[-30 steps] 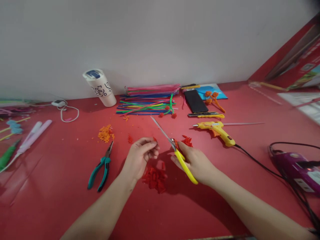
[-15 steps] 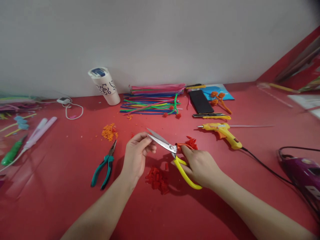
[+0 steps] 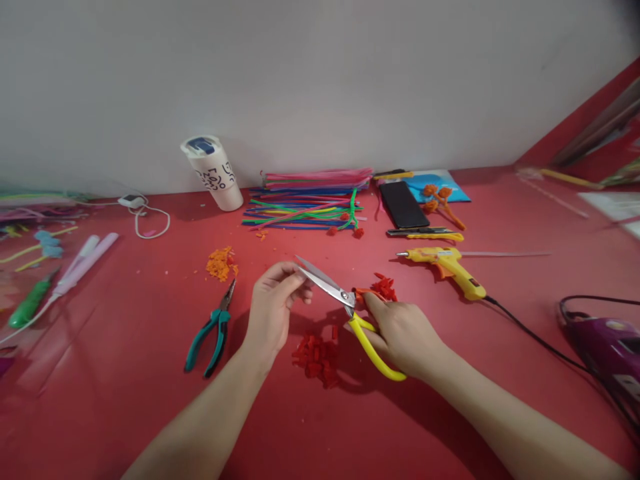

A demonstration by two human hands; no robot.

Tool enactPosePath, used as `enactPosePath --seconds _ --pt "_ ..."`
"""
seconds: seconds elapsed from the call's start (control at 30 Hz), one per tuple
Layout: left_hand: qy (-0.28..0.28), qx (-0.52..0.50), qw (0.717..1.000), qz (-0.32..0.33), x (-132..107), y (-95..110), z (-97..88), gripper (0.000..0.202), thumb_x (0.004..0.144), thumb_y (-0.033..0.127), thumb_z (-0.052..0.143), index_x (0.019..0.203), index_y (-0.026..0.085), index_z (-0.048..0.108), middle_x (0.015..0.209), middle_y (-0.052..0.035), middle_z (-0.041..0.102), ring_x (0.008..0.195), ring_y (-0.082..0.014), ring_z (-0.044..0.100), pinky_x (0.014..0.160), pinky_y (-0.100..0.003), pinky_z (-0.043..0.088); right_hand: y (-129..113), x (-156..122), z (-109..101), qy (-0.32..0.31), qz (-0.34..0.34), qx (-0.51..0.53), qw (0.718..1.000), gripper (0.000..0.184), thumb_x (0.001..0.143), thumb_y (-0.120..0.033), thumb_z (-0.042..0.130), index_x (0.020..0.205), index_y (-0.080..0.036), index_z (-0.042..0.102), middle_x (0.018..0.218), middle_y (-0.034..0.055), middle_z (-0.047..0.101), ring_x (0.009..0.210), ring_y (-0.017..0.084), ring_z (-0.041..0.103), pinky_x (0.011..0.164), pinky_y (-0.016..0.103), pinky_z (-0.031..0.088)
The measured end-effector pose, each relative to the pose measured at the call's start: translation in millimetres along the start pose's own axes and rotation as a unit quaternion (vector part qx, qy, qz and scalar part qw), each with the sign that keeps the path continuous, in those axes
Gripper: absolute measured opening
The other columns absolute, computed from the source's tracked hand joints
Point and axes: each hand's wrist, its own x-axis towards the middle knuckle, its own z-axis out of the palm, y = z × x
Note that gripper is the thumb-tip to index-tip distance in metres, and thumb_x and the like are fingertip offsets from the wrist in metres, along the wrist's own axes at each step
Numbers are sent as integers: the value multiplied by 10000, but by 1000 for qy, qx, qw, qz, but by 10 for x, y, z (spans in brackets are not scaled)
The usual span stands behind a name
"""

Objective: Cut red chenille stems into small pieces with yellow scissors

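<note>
My right hand (image 3: pixel 400 330) grips yellow-handled scissors (image 3: pixel 345 303), whose steel blades point left toward my left hand. My left hand (image 3: pixel 277 303) is pinched shut at the blade tips, holding something small that I cannot make out. Below and between the hands lies a heap of short red cut pieces (image 3: pixel 316 352) on the red table (image 3: pixel 125 400). A second small bunch of red pieces (image 3: pixel 383 287) sits just above my right hand.
Teal pliers (image 3: pixel 213 328) lie left of my left hand, with orange scraps (image 3: pixel 220 262) above them. A yellow glue gun (image 3: pixel 445 261) with its cord, a phone (image 3: pixel 403 204), coloured pipe cleaners (image 3: pixel 310 200), a white cup (image 3: pixel 213 172) and a purple tool (image 3: pixel 607 340) surround the hands.
The scissors swung from pointing up and away to pointing left, their tips now at my left hand's pinched fingers. The view shifted slightly right.
</note>
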Motion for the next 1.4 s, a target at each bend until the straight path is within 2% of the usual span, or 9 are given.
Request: enactPosePath --seconds 1.13,1.3,1.4 --pt "-1 15 1000 -9 -16 10 9 8 680 136 569 678 143 573 600 9 596 495 -77 543 462 -183 428 22 -9 35 20 -9 -17 1000 408 842 -499 225 724 -176 444 491 33 552 425 152 502 443 252 136" --pt "-3 20 1000 -9 -15 13 11 11 685 149 572 676 145 570 608 6 607 501 -73 540 478 -183 432 36 12 23 15 8 27 999 387 823 -509 261 699 -187 437 476 16 507 409 135 448 441 252 147" --pt "-6 21 999 -36 -27 19 24 40 684 166 585 672 147 551 582 9 604 478 -67 529 458 -172 417 26 35 -23 -11 47 129 991 334 790 -504 346 655 -204 399 473 -21 446 410 109 388 434 236 182"
